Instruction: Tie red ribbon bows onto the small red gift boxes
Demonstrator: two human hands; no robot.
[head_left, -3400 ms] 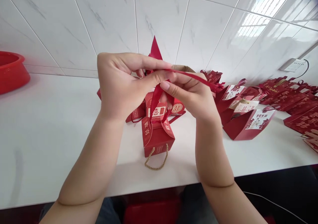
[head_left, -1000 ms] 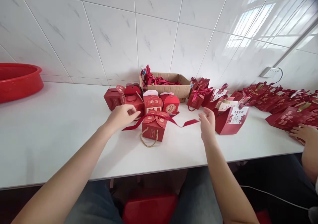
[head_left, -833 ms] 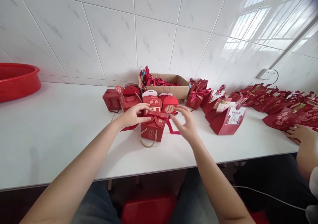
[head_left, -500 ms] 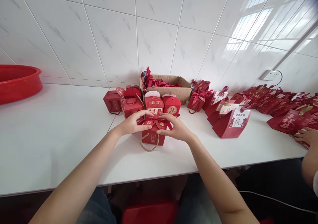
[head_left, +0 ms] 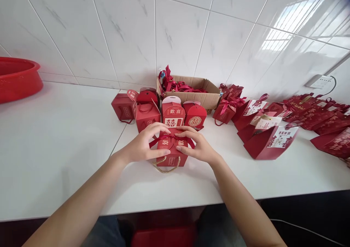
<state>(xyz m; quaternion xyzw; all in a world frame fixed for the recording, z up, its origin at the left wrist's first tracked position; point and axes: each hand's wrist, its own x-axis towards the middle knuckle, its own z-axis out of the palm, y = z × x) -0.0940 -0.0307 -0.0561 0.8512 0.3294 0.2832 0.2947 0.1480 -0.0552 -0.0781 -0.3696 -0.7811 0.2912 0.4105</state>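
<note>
A small red gift box (head_left: 172,155) with gold characters and a twisted gold cord handle stands on the white table (head_left: 62,141) in front of me. A red ribbon (head_left: 171,136) crosses its top flaps. My left hand (head_left: 144,145) cups the box's left side, thumb and fingers closed on the ribbon and flap. My right hand (head_left: 197,146) cups the right side, fingertips pinching the ribbon over the top. Both hands touch the box.
Several more red gift boxes (head_left: 172,114) stand just behind. A cardboard box of red ribbons (head_left: 191,90) sits against the tiled wall. Red gift bags (head_left: 269,137) crowd the right. A red basin (head_left: 16,79) rests far left. A wall socket (head_left: 318,81) is at right.
The ribbon, spread wide a second ago, is drawn in over the box top. Both hands have closed in onto the box. The other person's hand at right is out of view.
</note>
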